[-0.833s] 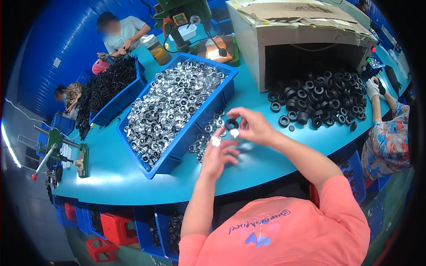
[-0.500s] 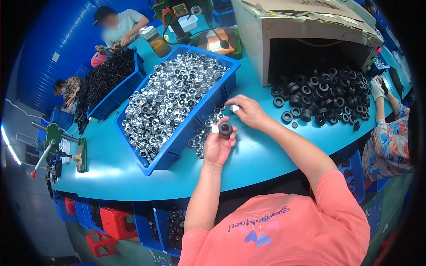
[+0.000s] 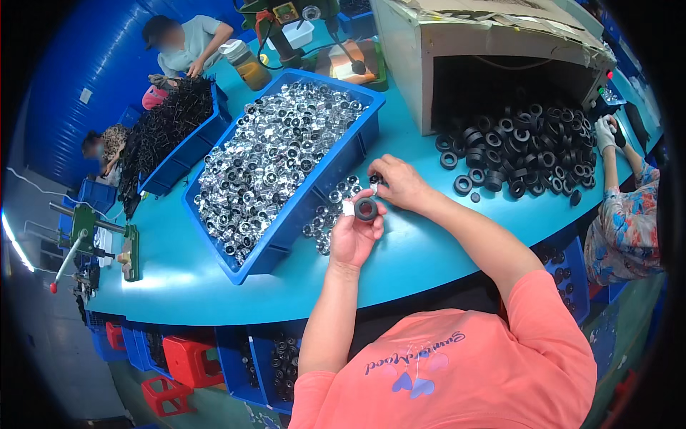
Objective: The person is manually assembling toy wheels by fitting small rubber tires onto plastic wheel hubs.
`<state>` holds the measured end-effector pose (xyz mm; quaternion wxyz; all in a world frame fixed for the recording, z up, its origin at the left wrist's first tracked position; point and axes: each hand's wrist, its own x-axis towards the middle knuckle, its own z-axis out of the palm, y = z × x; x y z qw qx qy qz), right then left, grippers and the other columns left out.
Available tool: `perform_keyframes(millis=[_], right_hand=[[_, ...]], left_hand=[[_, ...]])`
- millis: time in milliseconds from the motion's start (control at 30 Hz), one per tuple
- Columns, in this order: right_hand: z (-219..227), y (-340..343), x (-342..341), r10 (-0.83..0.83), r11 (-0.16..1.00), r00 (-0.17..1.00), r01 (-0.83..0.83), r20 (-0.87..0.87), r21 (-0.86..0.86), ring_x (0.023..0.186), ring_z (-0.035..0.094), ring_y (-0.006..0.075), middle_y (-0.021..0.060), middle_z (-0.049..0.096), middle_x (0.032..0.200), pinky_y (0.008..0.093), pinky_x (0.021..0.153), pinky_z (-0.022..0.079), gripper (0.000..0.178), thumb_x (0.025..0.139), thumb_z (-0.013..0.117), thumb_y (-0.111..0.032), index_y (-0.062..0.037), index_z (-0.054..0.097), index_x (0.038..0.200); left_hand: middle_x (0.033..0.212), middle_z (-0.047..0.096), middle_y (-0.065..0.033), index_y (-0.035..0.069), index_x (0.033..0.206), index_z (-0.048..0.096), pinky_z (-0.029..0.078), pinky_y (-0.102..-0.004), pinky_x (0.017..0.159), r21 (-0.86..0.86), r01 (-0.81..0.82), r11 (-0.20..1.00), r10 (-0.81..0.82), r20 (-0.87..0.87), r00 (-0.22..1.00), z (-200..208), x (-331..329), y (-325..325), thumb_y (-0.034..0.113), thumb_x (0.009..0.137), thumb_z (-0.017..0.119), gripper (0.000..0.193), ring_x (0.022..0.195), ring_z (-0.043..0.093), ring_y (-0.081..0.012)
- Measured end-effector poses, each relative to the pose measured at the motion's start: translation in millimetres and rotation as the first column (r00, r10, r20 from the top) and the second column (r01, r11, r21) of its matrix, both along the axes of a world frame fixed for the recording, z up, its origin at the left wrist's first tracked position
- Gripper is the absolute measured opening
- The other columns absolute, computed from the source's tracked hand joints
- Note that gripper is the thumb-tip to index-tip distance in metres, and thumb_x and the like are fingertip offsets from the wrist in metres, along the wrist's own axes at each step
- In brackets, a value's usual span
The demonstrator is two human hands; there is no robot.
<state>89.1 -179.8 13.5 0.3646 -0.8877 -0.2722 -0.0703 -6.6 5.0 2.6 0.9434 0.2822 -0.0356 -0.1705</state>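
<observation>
Head view: the person's left hand [image 3: 351, 242] grips a thick, black, matte ring [image 3: 358, 214] between thumb and fingers, its hole facing the camera. Just beyond it, the right hand [image 3: 404, 186] pinches a small, round, dark-and-shiny part [image 3: 374, 179], partly hidden by the fingers. Both are above the turquoise tabletop [image 3: 421, 250], between a deep blue plastic bin [image 3: 368, 136] heaped with shiny silver round pieces [image 3: 279, 157] and a loose pile of black rings [image 3: 494, 179].
</observation>
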Motion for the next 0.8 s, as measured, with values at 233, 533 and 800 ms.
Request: perform_keyframes(millis=[233, 533, 800], right_hand=[[27.7, -33.1, -18.8, 0.113, 0.911, 0.903, 0.072, -0.413, 0.407, 0.087, 0.065, 0.0107, 0.0035, 0.063, 0.107, 0.0272, 0.082, 0.056, 0.041, 0.083, 0.079, -0.001, -0.0047, 0.07, 0.122], [33.8, -34.4, -40.1, 0.434, 0.683, 0.736, 0.107, -0.519, 0.722, 0.096, 0.066, 0.0088, 0.0025, 0.066, 0.11, 0.0257, 0.091, 0.056, 0.053, 0.081, 0.078, 0.002, -0.0011, 0.062, 0.132], [38.2, -27.1, -50.8, 0.341, 0.747, 0.869, -0.021, -0.357, 0.664, 0.096, 0.071, 0.014, 0.0023, 0.067, 0.104, 0.0283, 0.088, 0.058, 0.034, 0.084, 0.083, -0.006, -0.0037, 0.072, 0.116]], left_hand=[[0.121, 0.069, -0.0179, 0.007, 0.117, 0.06, 0.059, -0.0396, 0.092, 0.044, -0.132, 0.99, 0.131, 0.041, 0.991, 10.3, -2.9, -5.8, 0.026, 0.102, 0.071, 0.026, 0.108, 0.069, -0.0316], [0.111, 0.072, -0.0175, 0.002, 0.116, 0.065, 0.063, -0.0409, 0.092, 0.084, -0.185, 0.979, 0.188, -0.031, 0.982, -4.1, 0.4, 1.0, 0.032, 0.107, 0.062, 0.032, 0.105, 0.072, -0.0322], [0.11, 0.072, -0.0133, 0.002, 0.116, 0.067, 0.058, -0.0359, 0.08, 0.072, -0.198, 0.977, 0.2, -0.015, 0.98, -3.1, -0.1, -3.2, 0.035, 0.109, 0.058, 0.035, 0.097, 0.07, -0.0247]])
